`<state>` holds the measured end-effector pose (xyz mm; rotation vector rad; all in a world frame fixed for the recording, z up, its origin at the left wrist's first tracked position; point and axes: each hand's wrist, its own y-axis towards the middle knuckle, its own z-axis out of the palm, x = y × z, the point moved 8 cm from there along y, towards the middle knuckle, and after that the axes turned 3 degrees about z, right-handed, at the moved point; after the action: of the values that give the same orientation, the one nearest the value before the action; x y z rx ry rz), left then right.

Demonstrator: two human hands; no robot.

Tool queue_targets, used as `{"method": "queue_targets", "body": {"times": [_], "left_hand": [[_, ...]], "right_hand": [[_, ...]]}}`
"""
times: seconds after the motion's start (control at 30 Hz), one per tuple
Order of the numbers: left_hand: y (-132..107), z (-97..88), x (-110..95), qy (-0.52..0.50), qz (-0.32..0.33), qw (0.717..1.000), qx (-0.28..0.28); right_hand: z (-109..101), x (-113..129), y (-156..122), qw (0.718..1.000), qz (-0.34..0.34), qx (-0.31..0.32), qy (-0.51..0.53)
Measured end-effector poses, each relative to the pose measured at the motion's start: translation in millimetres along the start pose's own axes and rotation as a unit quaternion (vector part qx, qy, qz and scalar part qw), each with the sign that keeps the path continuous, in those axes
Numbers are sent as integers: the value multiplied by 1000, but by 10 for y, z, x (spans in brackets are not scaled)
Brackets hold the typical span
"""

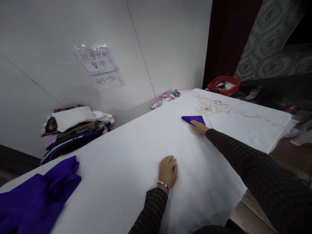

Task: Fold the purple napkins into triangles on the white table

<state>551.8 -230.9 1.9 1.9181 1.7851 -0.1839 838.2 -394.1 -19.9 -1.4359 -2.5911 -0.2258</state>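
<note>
Your right arm is stretched out long and straight across the bench [126,146]. Your right hand [200,127] lies low, fingers flat on the near edge of the small folded purple cloth [194,119], which sits toward the far edge of the bench, beside the gold stitching. The grip is apart, pressing down, not closed around it. Your left hand [168,171] rests palm down close to the near edge, arm bent, grip apart and holding nothing. A loose purple heap [36,198] lies at the near left corner.
</note>
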Motion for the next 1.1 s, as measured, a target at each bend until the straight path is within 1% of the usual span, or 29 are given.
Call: {"method": "queue_targets", "body": {"times": [0.13, 0.27, 0.4, 0.53, 0.63, 0.77, 0.9, 1.1], "left_hand": [[-3, -14, -4, -3, 0, 1000, -2], [-2, -17, 1, -7, -1, 1000, 0], [-1, -10, 5, -11, -5, 1000, 0], [0, -15, -7, -6, -7, 1000, 4], [1, -33, -15, -3, -6, 1000, -1], [0, -49, -19, -2, -3, 1000, -8], [1, -53, -17, -3, -3, 1000, -8], [9, -53, -6, -10, -11, 1000, -2]], "right_hand": [[-69, 30, 79, 999, 33, -1, 9], [-65, 121, 115, 999, 52, -4, 8], [16, 208, 78, 998, 58, 0, 2], [48, 239, 27, 997, 64, -8, -31], [52, 239, 25, 997, 70, 10, -36], [26, 239, 77, 996, 80, 34, -22], [-11, 297, 165, 997, 73, 22, -19], [7, 378, 235, 997, 71, 14, -15]]}}
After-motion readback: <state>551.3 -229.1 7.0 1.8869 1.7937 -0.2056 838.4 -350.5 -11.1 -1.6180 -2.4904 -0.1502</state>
